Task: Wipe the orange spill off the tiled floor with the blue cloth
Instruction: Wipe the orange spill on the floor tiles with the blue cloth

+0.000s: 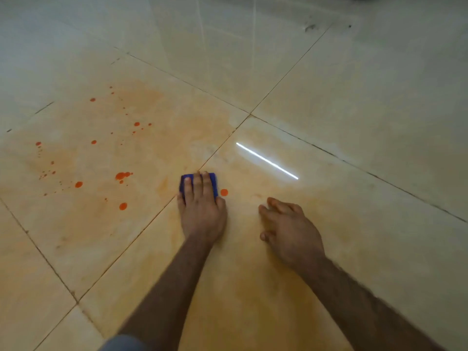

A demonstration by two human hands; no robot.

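A folded blue cloth [187, 179] lies flat on the glossy beige tiled floor [329, 92], and my left hand [201, 211] presses down on it with the fingers spread over its top. One round orange drop [224, 192] sits just right of the cloth, beside my thumb. Several more orange drops [123, 175] and small splatters are scattered over the tile to the left. A pale orange smear tints the tiles around them. My right hand [288, 230] rests on the floor to the right with the fingers loosely curled, holding nothing.
Dark grout lines [354, 165] cross the floor diagonally and meet just beyond the cloth. A bright strip of reflected light [267, 160] lies on the tile ahead of my right hand. A dark scuff [310, 27] marks the far tiles.
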